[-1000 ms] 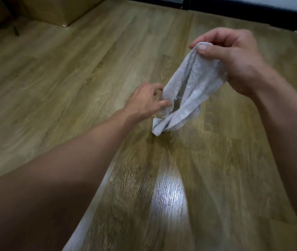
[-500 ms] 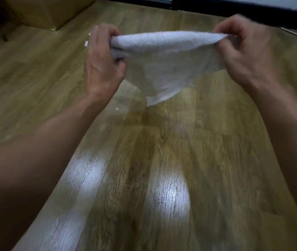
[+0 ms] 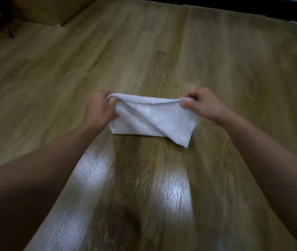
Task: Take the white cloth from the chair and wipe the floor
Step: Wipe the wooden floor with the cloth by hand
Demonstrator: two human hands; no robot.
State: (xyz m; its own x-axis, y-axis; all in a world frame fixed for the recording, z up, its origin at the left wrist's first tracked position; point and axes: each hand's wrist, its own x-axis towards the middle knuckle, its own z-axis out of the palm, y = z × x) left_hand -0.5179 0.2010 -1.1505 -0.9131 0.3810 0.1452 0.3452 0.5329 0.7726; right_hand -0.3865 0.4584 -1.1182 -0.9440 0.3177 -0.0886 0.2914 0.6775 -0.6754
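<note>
A wood-plank floor (image 3: pixel 162 51) spreads out from a brown cardboard box (image 3: pixel 41 11), with thin dark legs (image 3: pixel 11 32) just left of the box, a dark baseboard (image 3: pixel 243 8) far to its right, and pale glare patches (image 3: pixel 173 194) well to its near side.

The cardboard box (image 3: pixel 41 9) runs off the top edge, fingertips of the left hand (image 3: pixel 99 111) vanish behind the white cloth (image 3: pixel 153 120), and I cannot tell whether its hem touches the floor (image 3: pixel 162 51).

White cloth (image 3: pixel 155 120) stretched between left hand (image 3: pixel 99 109) and right hand (image 3: pixel 203 104), each pinching upper corner, above wooden floor (image 3: pixel 162 51); cardboard box (image 3: pixel 50 9) far left.
</note>
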